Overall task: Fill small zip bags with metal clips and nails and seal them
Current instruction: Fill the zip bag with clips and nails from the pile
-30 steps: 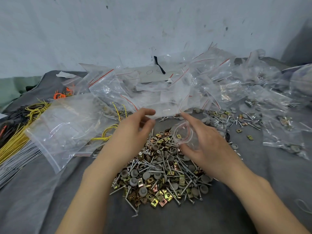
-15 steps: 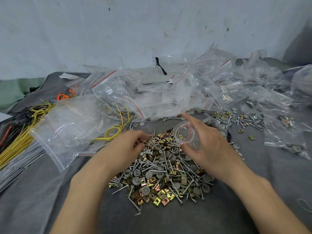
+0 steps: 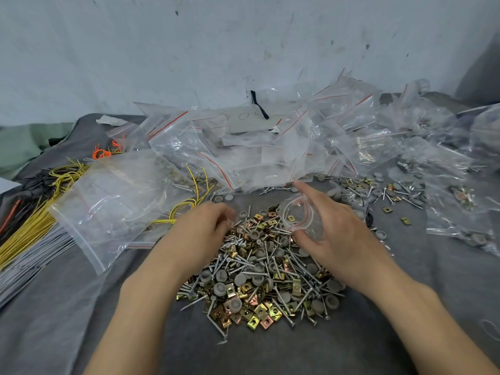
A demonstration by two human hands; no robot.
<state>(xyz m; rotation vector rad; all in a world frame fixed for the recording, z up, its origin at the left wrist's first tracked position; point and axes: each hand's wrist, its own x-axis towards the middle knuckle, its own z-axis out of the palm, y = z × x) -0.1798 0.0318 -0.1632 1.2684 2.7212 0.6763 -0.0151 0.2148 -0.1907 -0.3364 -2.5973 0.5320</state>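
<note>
Grey cloth (image 3: 351,347); bag (image 3: 299,216) between right fingers (image 3: 307,191).

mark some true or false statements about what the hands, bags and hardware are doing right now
1. The right hand holds a small zip bag with its mouth open. True.
2. The left hand lies flat on the yellow wires. False: its fingers are curled at the far edge of the pile of clips and nails.
3. The heap of zip bags sits nearer the person than the pile. False: it lies beyond the pile, toward the wall.
4. The pile lies between the two forearms on the grey cloth. True.
5. The yellow wires lie to the left of the pile. True.
</note>
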